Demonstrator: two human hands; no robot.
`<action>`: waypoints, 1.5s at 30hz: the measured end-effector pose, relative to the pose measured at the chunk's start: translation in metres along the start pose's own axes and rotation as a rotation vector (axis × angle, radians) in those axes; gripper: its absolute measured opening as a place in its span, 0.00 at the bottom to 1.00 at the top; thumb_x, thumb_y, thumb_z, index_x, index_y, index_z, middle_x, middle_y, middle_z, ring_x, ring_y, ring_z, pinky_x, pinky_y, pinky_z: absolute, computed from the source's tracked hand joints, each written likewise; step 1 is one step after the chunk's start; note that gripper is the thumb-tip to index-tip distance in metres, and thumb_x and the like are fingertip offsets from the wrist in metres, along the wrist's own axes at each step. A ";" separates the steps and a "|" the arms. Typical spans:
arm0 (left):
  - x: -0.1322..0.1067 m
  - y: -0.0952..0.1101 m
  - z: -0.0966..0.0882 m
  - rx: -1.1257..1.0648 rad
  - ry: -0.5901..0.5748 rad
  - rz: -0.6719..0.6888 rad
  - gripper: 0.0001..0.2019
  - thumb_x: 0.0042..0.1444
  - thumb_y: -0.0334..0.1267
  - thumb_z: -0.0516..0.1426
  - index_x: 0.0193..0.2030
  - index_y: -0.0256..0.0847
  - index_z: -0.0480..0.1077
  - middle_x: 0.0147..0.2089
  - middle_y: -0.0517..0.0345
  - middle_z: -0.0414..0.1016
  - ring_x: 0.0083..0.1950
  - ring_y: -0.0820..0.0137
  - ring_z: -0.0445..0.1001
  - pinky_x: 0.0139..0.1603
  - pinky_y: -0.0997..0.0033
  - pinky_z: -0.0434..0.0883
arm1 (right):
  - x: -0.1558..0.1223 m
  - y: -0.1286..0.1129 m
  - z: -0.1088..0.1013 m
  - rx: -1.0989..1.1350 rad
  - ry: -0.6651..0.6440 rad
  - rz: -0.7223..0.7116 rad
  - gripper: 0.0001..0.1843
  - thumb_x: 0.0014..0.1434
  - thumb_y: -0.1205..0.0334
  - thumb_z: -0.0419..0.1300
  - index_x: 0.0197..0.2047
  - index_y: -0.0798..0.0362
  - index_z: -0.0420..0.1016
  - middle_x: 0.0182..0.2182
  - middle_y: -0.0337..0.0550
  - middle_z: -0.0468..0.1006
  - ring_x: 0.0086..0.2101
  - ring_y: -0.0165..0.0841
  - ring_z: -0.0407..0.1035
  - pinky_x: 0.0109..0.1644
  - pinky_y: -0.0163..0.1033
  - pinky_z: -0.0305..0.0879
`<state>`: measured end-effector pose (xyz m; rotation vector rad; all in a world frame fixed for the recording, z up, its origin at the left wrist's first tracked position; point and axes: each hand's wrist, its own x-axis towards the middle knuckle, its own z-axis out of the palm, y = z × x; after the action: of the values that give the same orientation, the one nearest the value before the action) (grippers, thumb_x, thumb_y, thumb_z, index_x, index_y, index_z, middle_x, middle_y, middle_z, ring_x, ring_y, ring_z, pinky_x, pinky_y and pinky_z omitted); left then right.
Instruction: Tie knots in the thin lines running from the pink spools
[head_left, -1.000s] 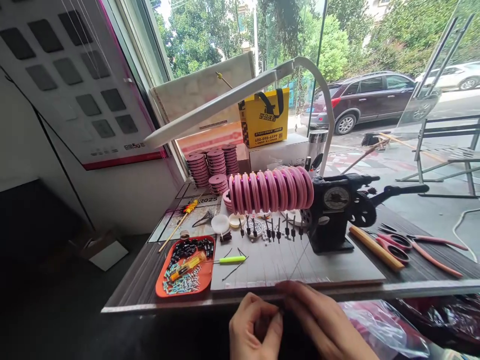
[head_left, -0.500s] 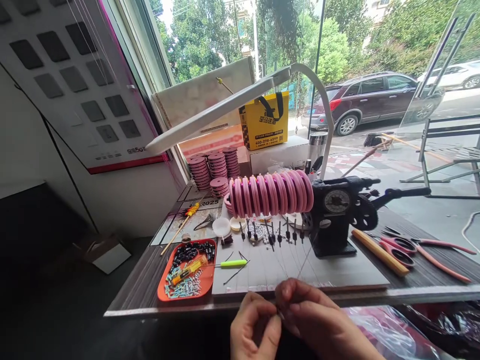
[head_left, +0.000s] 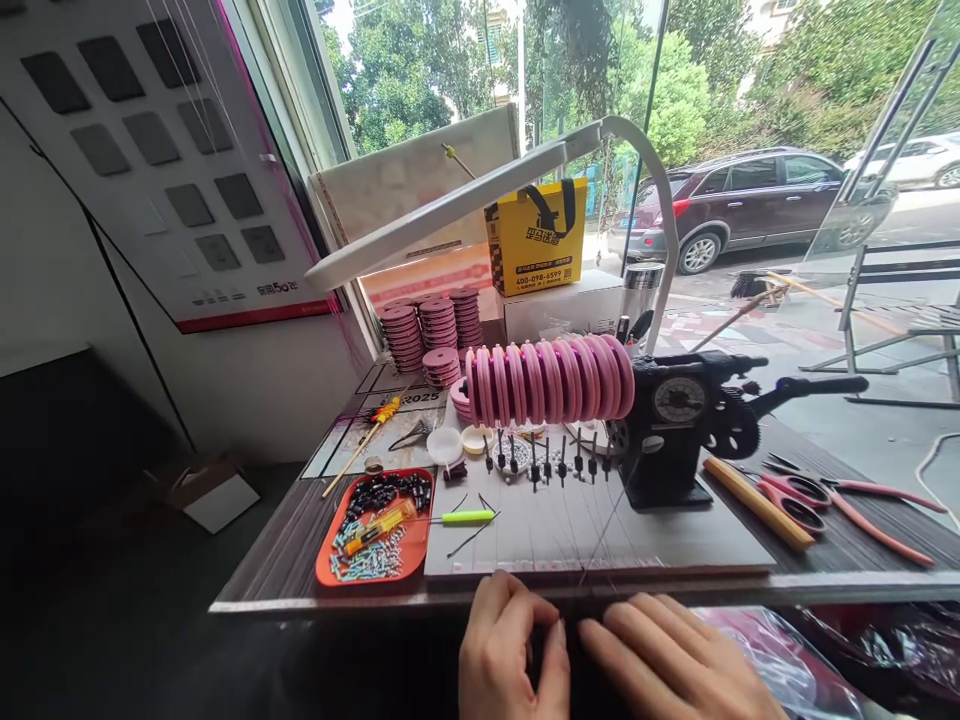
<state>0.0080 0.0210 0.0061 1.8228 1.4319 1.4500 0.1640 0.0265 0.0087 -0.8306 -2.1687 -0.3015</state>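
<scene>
We note both hands low at the front edge of the desk (head_left: 274, 555), near its middle. Left hand (head_left: 510, 645): grip narrow, thumb and index tips nearly meeting; anything between them is too small to tell. Right hand (head_left: 671, 650) just beside it, fingers together; its grip we cannot tell. Fine lines (head_left: 604, 540) run below the pink spools (head_left: 551, 382) toward that edge. We judge this close fingertip work on a line; the next move calls for light, steady tension.

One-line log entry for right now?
left hand: curled near pale board, grip unclear | right hand: apart from left, grip unclear | black machine: pink spools mounted | orange tray: small parts, yellow-handled tool
</scene>
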 end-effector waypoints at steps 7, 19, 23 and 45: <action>0.018 -0.005 -0.008 -0.618 -0.317 -0.569 0.09 0.44 0.39 0.60 0.22 0.37 0.67 0.18 0.68 0.56 0.21 0.77 0.51 0.23 0.74 0.50 | 0.078 0.030 -0.010 0.356 -0.532 -0.226 0.07 0.62 0.70 0.54 0.34 0.54 0.71 0.28 0.38 0.75 0.27 0.31 0.66 0.33 0.35 0.61; 0.004 -0.006 0.003 0.342 0.200 0.446 0.14 0.53 0.20 0.51 0.38 0.41 0.70 0.41 0.49 0.75 0.38 0.64 0.71 0.40 0.68 0.68 | 0.094 0.030 0.008 0.527 -0.528 0.207 0.14 0.58 0.75 0.52 0.24 0.57 0.73 0.17 0.34 0.69 0.20 0.24 0.60 0.25 0.27 0.56; 0.010 -0.013 0.000 0.356 0.110 0.522 0.14 0.52 0.19 0.51 0.38 0.41 0.69 0.36 0.50 0.77 0.33 0.65 0.69 0.34 0.68 0.69 | 0.096 0.033 0.006 0.564 -0.552 0.249 0.12 0.56 0.75 0.54 0.27 0.56 0.76 0.19 0.35 0.74 0.22 0.26 0.68 0.28 0.27 0.61; 0.044 0.018 -0.012 -0.744 -0.589 -0.996 0.03 0.30 0.26 0.58 0.16 0.35 0.70 0.19 0.64 0.69 0.20 0.80 0.61 0.23 0.77 0.54 | 0.025 0.017 -0.018 0.158 -0.242 -0.323 0.14 0.59 0.77 0.48 0.32 0.55 0.71 0.21 0.39 0.71 0.21 0.31 0.60 0.24 0.38 0.58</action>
<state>0.0032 0.0492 0.0456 0.7415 1.0086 0.6686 0.1738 0.0429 0.0381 -0.4441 -2.5188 -0.1929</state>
